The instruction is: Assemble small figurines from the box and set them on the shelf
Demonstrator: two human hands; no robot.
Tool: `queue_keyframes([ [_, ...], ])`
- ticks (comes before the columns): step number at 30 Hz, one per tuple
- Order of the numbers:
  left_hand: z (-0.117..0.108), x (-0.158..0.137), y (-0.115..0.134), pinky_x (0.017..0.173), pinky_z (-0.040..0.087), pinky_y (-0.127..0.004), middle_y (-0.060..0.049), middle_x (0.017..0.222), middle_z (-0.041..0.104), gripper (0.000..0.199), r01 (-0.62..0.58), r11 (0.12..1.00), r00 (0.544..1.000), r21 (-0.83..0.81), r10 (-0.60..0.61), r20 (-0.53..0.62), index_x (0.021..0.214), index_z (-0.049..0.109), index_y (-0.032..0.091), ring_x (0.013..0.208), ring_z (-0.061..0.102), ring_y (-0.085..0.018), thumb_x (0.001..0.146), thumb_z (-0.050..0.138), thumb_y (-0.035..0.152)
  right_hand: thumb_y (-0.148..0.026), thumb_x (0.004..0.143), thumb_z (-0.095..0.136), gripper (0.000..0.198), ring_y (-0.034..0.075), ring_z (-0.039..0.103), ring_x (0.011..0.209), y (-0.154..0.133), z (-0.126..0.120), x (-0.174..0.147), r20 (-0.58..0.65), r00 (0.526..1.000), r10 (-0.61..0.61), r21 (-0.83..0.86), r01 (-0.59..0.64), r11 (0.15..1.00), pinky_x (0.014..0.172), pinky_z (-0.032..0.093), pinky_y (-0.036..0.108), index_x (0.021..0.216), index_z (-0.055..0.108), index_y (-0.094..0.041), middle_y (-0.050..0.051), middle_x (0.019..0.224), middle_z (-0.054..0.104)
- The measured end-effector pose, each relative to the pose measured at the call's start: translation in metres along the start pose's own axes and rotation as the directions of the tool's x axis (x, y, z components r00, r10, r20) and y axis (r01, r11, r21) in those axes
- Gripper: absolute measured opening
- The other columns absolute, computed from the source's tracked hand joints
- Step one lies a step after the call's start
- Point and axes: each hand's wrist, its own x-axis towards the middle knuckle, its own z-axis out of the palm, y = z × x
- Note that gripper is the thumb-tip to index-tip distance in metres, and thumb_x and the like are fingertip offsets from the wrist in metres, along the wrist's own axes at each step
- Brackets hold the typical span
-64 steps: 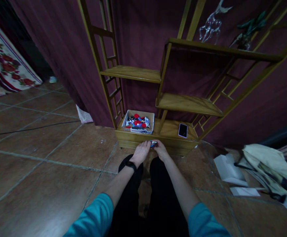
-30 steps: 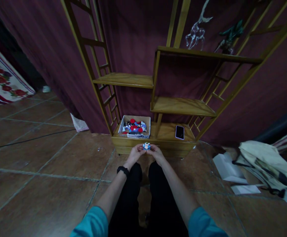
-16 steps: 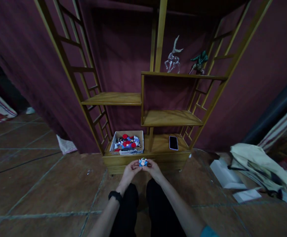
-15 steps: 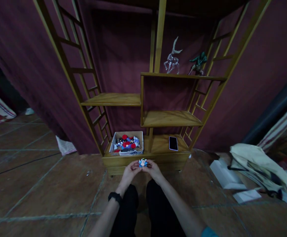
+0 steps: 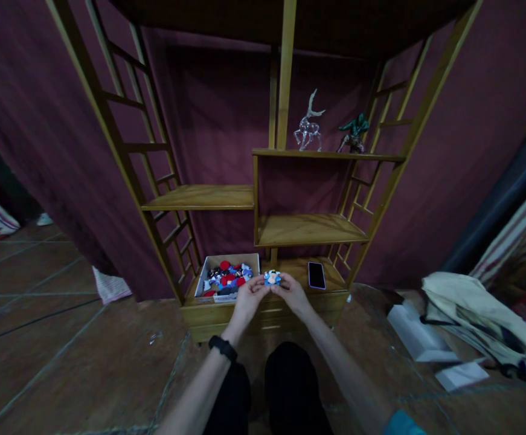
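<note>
Between both hands I hold a small blue and white figurine (image 5: 272, 278), in front of the bottom shelf. My left hand (image 5: 250, 297), with a black band on the wrist, pinches its left side. My right hand (image 5: 293, 293) grips the opposite side with the fingertips. Just left of the hands, an open cardboard box (image 5: 200, 283) sits on the bottom shelf, filled with several small red, blue, white and black pieces. To the right on the same shelf lies a phone (image 5: 316, 275) with a dark screen.
A wooden shelf unit (image 5: 199, 198) fills the front. On its upper right board stand a clear deer figurine (image 5: 308, 128) and a dark green figure (image 5: 354, 133). White boxes (image 5: 421, 338) and a cream cloth bag (image 5: 471, 302) lie on the right floor.
Both hands have moved forward and up with the figurine, slightly to the right, closer to the bottom shelf. The view has tilted upward a little.
</note>
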Motion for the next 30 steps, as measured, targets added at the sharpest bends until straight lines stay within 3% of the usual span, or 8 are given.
queue_keyframes([
  [6,0.029,0.051,0.045,0.081,0.050,-0.032,-0.008,0.090,0.071,0.039,-0.131,0.989,0.991,0.071,0.130,0.009,0.100,0.066,0.013,0.079,0.065,-0.016,0.063,0.072,0.023,-0.038,0.060,0.073,0.044,0.017,0.064,0.077,-0.041,-0.018,0.055,-0.078,0.989,-0.124,-0.038,0.121,0.992,0.077,0.050,0.031,0.098,0.060,-0.020,0.003,0.090,0.068],
  [13,0.045,0.088,0.067,0.074,0.051,-0.029,-0.011,0.091,0.071,0.033,-0.243,0.946,0.966,0.215,0.257,-0.039,0.099,0.067,0.010,0.076,0.065,-0.017,0.067,0.068,0.016,-0.035,0.063,0.072,0.038,0.017,0.064,0.078,-0.060,-0.033,0.102,0.039,0.985,-0.168,-0.070,0.170,0.983,0.080,0.049,0.032,0.096,0.062,-0.020,0.002,0.084,0.069],
  [18,0.054,0.109,0.072,0.071,0.051,-0.028,-0.011,0.087,0.072,0.030,-0.221,0.894,0.952,0.391,0.284,-0.113,0.098,0.068,0.010,0.075,0.066,-0.018,0.068,0.067,0.013,-0.032,0.060,0.074,0.036,0.017,0.065,0.080,-0.060,-0.042,0.131,0.057,0.980,-0.189,-0.062,0.193,0.979,0.081,0.049,0.032,0.092,0.063,-0.019,0.002,0.086,0.070],
  [25,0.071,0.125,0.083,0.080,0.047,-0.031,-0.015,0.096,0.071,0.028,-0.154,0.748,0.932,0.645,0.326,-0.157,0.099,0.069,0.012,0.088,0.065,-0.024,0.074,0.056,0.009,-0.028,0.061,0.073,0.032,0.015,0.065,0.077,-0.048,-0.049,0.166,0.029,0.979,-0.204,-0.161,0.206,0.965,0.081,0.050,0.032,0.090,0.065,-0.019,0.002,0.085,0.070],
  [30,0.074,0.134,0.073,0.084,0.045,-0.032,-0.014,0.094,0.071,0.030,-0.118,0.790,0.930,0.601,0.300,-0.213,0.101,0.067,0.014,0.094,0.063,-0.025,0.074,0.054,0.009,-0.029,0.062,0.074,0.031,0.016,0.065,0.080,-0.038,-0.049,0.181,0.023,0.976,-0.217,-0.293,0.214,0.932,0.085,0.049,0.034,0.090,0.066,-0.020,0.002,0.085,0.070],
])
